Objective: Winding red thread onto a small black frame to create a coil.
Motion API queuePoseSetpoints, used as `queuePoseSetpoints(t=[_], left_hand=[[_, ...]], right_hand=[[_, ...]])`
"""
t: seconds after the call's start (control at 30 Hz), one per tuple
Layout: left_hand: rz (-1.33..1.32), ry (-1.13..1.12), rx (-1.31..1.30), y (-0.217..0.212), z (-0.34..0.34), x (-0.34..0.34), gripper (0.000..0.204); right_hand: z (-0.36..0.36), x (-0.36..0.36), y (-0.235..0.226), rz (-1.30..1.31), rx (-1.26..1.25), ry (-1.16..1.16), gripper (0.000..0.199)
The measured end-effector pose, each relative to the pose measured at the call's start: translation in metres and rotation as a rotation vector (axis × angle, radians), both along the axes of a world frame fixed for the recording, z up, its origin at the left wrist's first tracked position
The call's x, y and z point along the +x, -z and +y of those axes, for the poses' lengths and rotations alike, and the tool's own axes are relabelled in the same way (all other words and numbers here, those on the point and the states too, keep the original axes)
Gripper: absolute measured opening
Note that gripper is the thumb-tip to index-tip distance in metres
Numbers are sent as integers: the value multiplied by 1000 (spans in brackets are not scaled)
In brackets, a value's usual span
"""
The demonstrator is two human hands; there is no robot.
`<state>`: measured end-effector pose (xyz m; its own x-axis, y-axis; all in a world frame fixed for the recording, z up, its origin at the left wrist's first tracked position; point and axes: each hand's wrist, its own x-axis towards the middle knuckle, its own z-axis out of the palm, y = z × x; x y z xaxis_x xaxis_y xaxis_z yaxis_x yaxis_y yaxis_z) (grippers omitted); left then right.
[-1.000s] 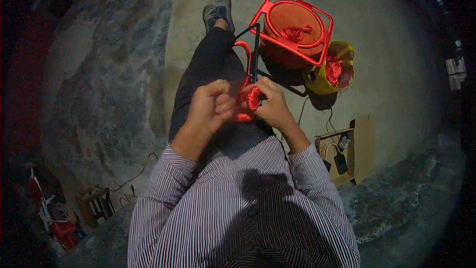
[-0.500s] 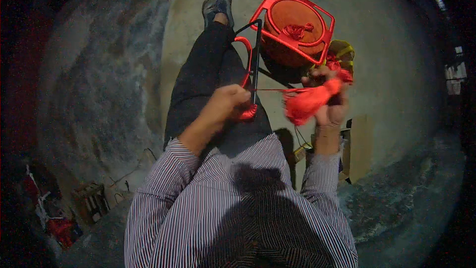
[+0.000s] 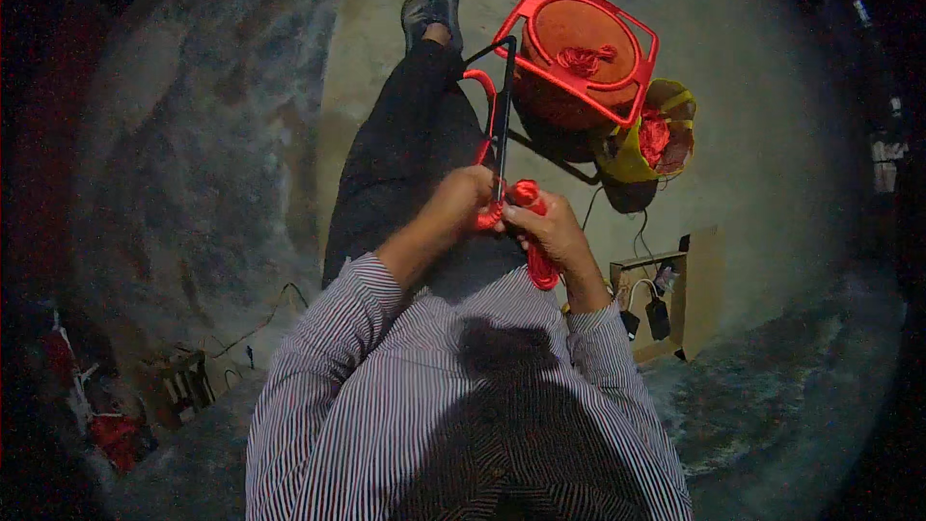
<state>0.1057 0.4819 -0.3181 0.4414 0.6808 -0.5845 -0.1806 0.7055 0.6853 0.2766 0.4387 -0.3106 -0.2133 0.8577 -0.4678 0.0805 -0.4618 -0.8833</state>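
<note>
A black frame (image 3: 506, 101) stands over my lap, its inner curve and near corner wrapped in red cord. My left hand (image 3: 463, 195) is closed around its near end. Close beside it, my right hand (image 3: 559, 230) grips a bundle of red cord (image 3: 543, 270), whose looped ends stick out above and below the fist. The fingertips of both hands almost meet at the wrapped corner. The cord between them is too small to make out.
Ahead to the right, a red frame (image 3: 644, 72) lies on a round orange-brown stool (image 3: 584, 19), with a red cord hank (image 3: 584, 60) on top. Beside it stands a yellow bag (image 3: 627, 156) holding red cord. An open cardboard box (image 3: 699, 294) with black adapters sits nearer on the right.
My right hand has come left and in from the far right, bringing the cord bundle up to the frame. The stretched cord between the hands has shortened. My left hand stays at the frame.
</note>
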Motion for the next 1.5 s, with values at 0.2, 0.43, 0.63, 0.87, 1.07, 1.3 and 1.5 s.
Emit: queuePoseSetpoints(t=[0.2,0.43,0.63,0.87,1.07,1.3,1.5], left_hand=[[12,31,-122,-10,2,1,28],[-18,71,-39,-1,-8,-8,26],[510,-23,550,-10,-38,-1,30],[357,249,1152,-43,-64,17,40],[-174,-355,428,-90,-5,-25,30],[686,94,1546,-51,22,-72,47],[1281,732,1321,-40,9,-47,35]], right_hand=[[-24,24,-23,-31,101,166,23],[-64,35,-7,33,111,315,20],[-44,49,-5,266,223,618,40],[-37,-7,-41,307,600,74,71],[-47,4,-23,637,-6,116,49],[-2,37,14,502,79,339,31],[26,-1,38,-238,515,-165,37]])
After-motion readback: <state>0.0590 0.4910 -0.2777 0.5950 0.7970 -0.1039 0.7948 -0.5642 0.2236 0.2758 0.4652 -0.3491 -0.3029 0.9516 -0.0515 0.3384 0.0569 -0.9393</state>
